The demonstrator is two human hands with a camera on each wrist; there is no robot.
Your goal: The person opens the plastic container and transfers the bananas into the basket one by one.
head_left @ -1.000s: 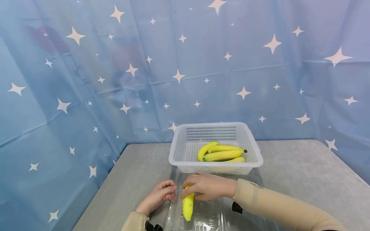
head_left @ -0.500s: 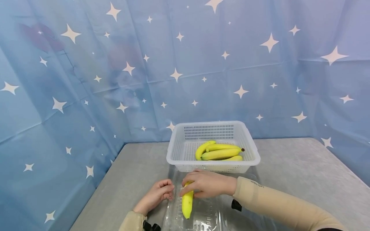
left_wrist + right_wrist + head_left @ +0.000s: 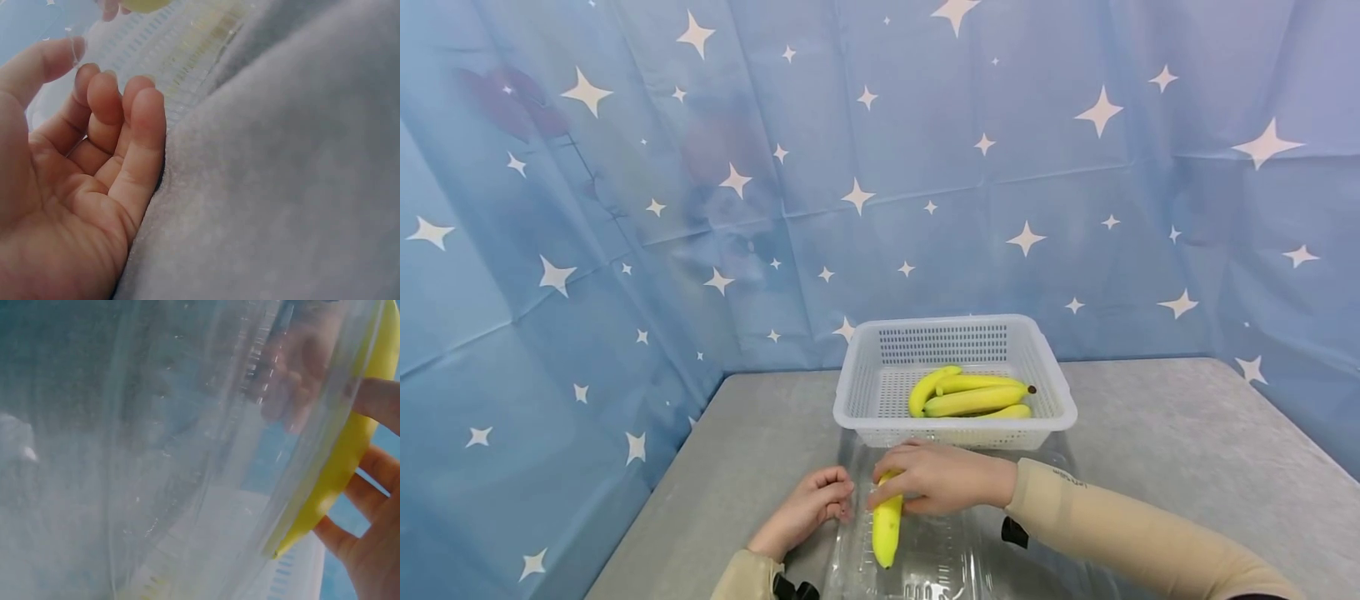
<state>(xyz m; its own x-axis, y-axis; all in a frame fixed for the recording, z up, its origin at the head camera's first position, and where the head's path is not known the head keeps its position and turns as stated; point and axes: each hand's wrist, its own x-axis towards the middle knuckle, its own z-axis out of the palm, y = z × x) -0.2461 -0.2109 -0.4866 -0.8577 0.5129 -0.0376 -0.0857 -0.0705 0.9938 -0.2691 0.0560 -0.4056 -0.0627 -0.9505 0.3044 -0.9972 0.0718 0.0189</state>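
A clear plastic container lies before me on the table. My right hand grips the upper end of a yellow banana above the container's left part, the banana's free end pointing toward me. In the right wrist view the fingers lie along the banana, partly behind the clear wall. At the container's left edge is my left hand, fingers curled. Its wrist view shows a thin clear rim between the thumb and fingertips of this hand, which pinches it.
A white perforated basket stands behind the container, with several bananas inside. The grey table reaches a blue curtain with white stars at the back and left.
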